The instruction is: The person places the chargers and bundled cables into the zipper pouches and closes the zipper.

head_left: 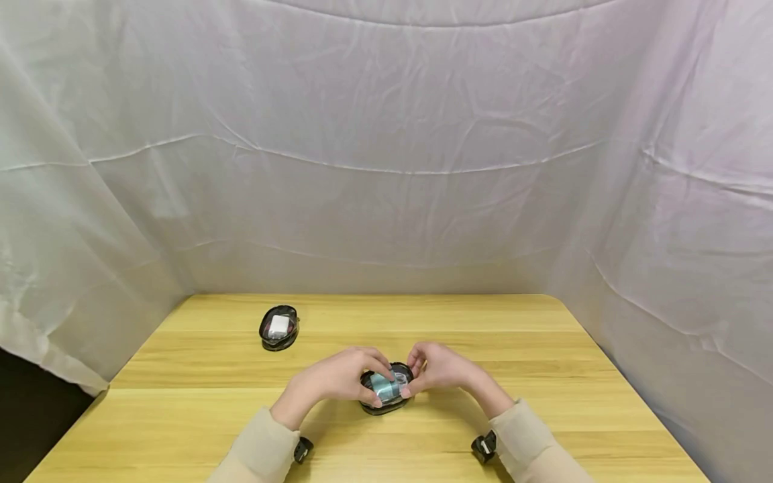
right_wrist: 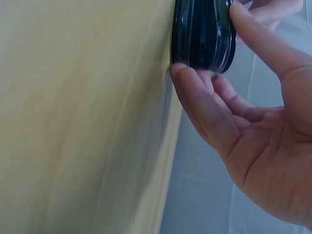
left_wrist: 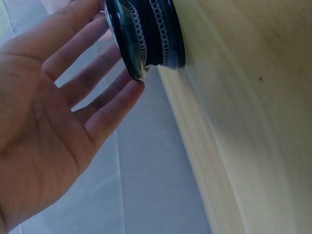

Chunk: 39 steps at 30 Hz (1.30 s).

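A small oval zip pouch with black trim and a clear top lies near the front middle of the table. Through its top show a light-blue item and something whitish beside it. My left hand reaches over its left side, fingers fairly straight and tips on the lid's rim. In the left wrist view, two rows of zipper teeth run around the pouch's side. At the opposite end my right hand pinches the pouch, thumb on the top edge and fingers curled under its end.
A second oval pouch with black trim sits farther back on the left, a white item visible through its top. Both lie on a wooden table, with pale cloth hanging behind and at the sides.
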Each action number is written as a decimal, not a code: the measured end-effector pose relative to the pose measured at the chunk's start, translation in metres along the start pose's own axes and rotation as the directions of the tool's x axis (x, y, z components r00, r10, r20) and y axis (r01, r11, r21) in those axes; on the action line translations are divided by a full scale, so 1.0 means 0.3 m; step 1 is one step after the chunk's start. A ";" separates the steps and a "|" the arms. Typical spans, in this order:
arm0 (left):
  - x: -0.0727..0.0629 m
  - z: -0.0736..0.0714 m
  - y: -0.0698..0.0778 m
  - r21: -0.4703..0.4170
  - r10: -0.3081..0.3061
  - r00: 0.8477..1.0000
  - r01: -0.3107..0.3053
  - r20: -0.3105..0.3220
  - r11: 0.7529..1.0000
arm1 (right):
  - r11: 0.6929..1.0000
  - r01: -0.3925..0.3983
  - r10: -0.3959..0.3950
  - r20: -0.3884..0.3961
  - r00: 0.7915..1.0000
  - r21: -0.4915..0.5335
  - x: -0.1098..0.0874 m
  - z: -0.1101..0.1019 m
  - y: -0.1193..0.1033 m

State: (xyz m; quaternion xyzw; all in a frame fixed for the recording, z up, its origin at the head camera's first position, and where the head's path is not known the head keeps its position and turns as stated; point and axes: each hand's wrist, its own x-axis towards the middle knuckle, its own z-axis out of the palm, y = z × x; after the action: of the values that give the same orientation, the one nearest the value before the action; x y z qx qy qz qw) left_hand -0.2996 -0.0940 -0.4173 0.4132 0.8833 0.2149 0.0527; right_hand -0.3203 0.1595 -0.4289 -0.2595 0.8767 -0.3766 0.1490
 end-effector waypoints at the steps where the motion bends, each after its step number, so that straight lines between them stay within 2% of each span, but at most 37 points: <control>1: 0.001 0.000 0.001 0.003 0.004 1.000 -0.004 0.001 1.000 | 1.000 0.006 -0.006 0.007 1.000 0.007 0.000 -0.003 0.004; 12: 0.004 -0.001 0.000 0.037 0.016 1.000 -0.017 0.021 0.999 | 0.982 0.020 -0.036 0.082 0.996 0.185 0.002 -0.062 0.058; 19: 0.006 0.003 -0.001 0.043 0.034 0.999 -0.035 0.022 0.998 | 0.993 0.046 -0.057 0.104 0.993 0.111 0.025 -0.058 0.062; 26: 0.012 0.016 -0.008 0.061 0.053 0.998 -0.054 0.017 0.997 | 0.988 0.045 -0.070 0.177 0.982 0.145 0.062 -0.036 0.080; 39: 0.005 0.012 -0.016 0.044 0.038 0.999 -0.038 0.014 0.998 | 0.989 0.049 -0.078 0.212 0.974 0.141 0.115 -0.025 0.108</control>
State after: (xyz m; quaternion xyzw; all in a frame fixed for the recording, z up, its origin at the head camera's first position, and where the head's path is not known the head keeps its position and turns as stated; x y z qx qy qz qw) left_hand -0.3030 -0.0944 -0.4224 0.4324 0.8795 0.1936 0.0453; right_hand -0.3631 0.1633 -0.4501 -0.3163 0.8189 -0.4092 0.2488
